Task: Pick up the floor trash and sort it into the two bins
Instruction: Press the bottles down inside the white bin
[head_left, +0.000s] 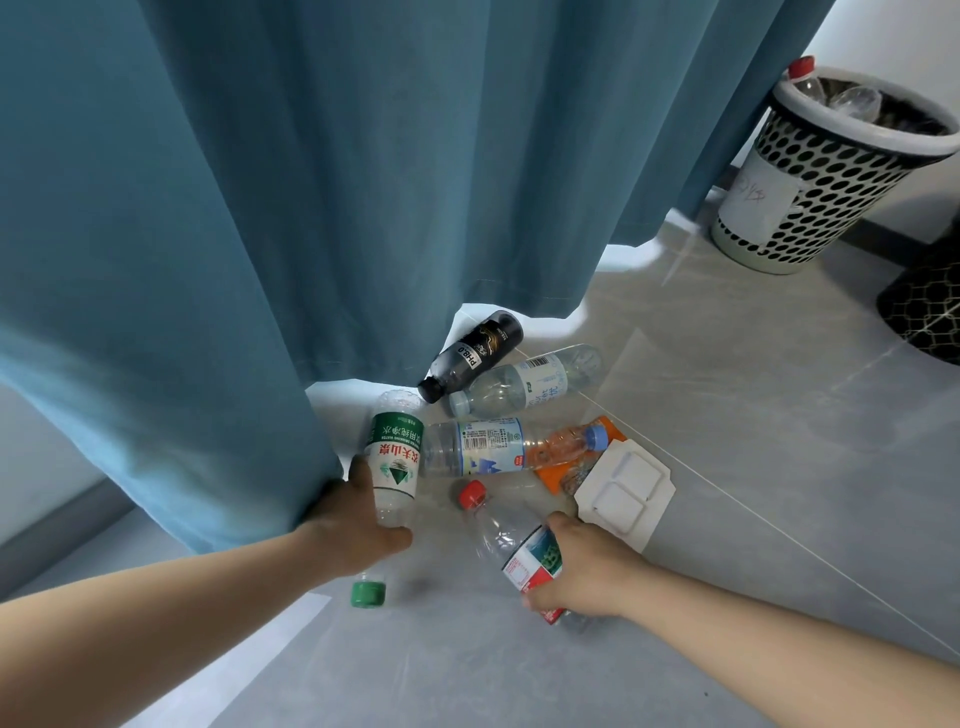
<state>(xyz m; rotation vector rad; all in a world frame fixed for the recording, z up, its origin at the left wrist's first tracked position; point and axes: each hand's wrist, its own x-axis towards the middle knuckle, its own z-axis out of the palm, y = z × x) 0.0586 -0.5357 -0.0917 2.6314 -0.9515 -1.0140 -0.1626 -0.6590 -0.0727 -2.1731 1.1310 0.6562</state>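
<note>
Head view is showing my left hand (358, 525) gripping the green-capped bottle (393, 462) while my right hand (587, 571) is gripping the red-capped bottle (506, 535) beside the curtain (260, 208).

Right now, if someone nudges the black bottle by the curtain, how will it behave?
The black bottle lies on its side on smooth floor tile, so it will probably roll. Capped and undented, it likely stays stiff in a grip. Dark walls hide the fill, so weight is uncertain.

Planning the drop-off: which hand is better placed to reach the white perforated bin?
Probably right: the right hand, gripping the red-capped clear plastic bottle, is nearer the white perforated bin at right.
</note>
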